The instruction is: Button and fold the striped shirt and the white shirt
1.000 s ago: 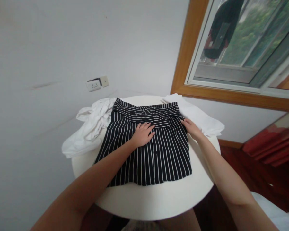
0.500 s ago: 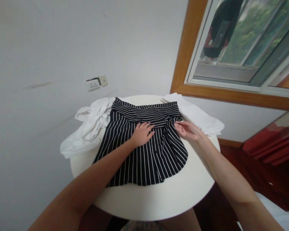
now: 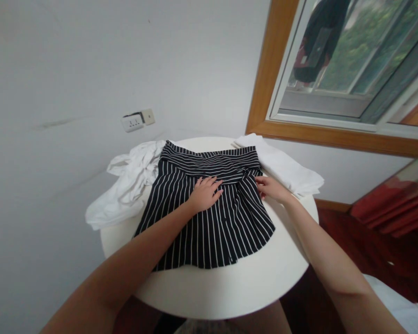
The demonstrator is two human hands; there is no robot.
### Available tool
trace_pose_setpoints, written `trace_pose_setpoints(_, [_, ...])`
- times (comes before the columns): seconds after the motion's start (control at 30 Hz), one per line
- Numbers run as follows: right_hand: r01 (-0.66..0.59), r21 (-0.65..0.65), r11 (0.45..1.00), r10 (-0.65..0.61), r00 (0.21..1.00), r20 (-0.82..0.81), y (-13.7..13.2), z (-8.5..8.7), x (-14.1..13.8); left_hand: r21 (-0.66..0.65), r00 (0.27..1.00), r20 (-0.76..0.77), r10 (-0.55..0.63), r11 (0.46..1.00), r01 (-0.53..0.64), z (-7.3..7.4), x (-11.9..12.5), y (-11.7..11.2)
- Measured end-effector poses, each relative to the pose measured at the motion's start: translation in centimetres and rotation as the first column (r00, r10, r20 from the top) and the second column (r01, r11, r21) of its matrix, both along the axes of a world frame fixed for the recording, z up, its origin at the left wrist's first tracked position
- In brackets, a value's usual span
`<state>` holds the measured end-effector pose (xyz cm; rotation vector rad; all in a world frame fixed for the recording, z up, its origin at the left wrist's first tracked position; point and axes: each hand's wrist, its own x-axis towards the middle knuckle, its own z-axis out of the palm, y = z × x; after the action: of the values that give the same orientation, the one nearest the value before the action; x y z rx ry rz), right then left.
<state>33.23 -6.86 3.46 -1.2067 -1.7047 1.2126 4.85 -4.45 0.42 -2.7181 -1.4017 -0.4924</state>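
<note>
A black skirt point(image 3: 209, 227) with white stripes lies spread on a round white table point(image 3: 226, 294), its waistband toward the wall and its hem toward me. A wide band of cross-running stripes is wrapped below the waistband, with a gathered twist at its right end. My left hand point(image 3: 205, 194) rests flat on the middle of the skirt, fingers spread. At the skirt's right side edge, just below the twist, my right hand point(image 3: 270, 188) has its fingers curled and pinched on the fabric. Part of those fingertips is hidden.
Crumpled white cloth point(image 3: 125, 181) hangs over the table's left edge. A folded white cloth point(image 3: 285, 169) lies at the back right. Behind the table are a wall with a socket point(image 3: 132, 122) and a wood-framed window point(image 3: 334, 132). Red fabric point(image 3: 393, 204) hangs at the far right.
My right hand has turned from palm-up to knuckles-up, its fingers closing at the skirt's side. The skirt's right edge has shifted slightly outward and lies smoother. My left hand stays put.
</note>
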Motion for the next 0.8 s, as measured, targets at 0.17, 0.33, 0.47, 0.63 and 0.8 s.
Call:
trace_pose_setpoints(0.17, [-0.161,0.380,0.911,0.126,0.985,0.116,-0.2,-1.2,-3.9,0.113,0.973,0.178,-0.145,0.986,0.126,1.3,0.8,-0.9])
trace_pose_setpoints(0.33, [-0.193,0.542,0.818,0.086,0.973,0.216,0.2,-2.4,-6.0,0.150,0.931,0.266,-0.250,0.965,0.217,2.2,1.3,-2.0])
trace_pose_setpoints(0.47, [-0.075,0.411,0.908,0.059,0.997,0.050,0.5,-2.6,-5.8,0.229,0.930,0.105,-0.351,0.919,0.321,2.5,1.7,-2.8])
trace_pose_setpoints(0.63, [0.026,-0.034,0.999,-0.037,0.914,-0.405,0.3,-1.5,-6.1,0.064,0.811,-0.041,-0.583,0.809,0.584,2.3,2.4,-3.3])
trace_pose_setpoints(0.8, [0.039,-0.016,0.999,-0.042,0.811,-0.583,0.2,-0.1,-5.2,-0.018,0.837,0.076,-0.543,0.838,0.545,1.7,2.2,-2.7])
